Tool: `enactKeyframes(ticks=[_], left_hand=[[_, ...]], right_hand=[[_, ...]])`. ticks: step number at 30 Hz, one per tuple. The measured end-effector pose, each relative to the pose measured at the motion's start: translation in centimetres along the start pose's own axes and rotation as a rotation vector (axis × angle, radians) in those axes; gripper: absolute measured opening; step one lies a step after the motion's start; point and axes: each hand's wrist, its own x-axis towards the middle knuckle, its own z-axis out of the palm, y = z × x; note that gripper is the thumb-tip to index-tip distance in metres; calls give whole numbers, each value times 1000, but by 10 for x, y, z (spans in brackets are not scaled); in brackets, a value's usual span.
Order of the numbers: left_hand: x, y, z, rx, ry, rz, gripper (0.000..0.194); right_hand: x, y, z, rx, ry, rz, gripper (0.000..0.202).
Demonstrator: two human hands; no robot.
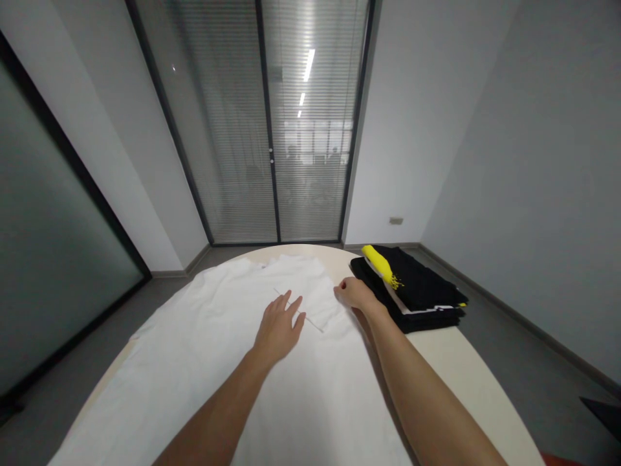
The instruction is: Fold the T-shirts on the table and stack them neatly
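A large white garment (208, 349) lies spread over the round table, with a thin dark line across its upper part. My left hand (280, 325) rests on the cloth beside that line, fingers spread and holding nothing. At the garment's right edge, my right hand (356, 294) has its fingers closed together on the white fabric. Just right of that hand sits a stack of folded black clothes (422, 285), the top one with a yellow patch.
The pale table top (475, 388) shows along the right side and at the far edge. Beyond it stand glass doors (310, 194) with blinds, between grey walls. Something dark juts in at the lower right, and something red shows at the bottom.
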Motion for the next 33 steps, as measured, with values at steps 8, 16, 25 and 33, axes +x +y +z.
enactKeyframes(ticks=[8,16,25,33], left_hand=[[-3,2,3,60,-22,-48,49],[-5,2,4,55,-30,-58,54],[-4,2,11,102,-18,-101,57],[-4,1,10,48,-20,-106,57]], right_hand=[[-14,-25,27,-163,-30,-305,58],[-19,-29,34,-252,-34,-285,63],[-7,-48,34,-192,2,-388,53],[39,-70,40,-275,61,-219,48]])
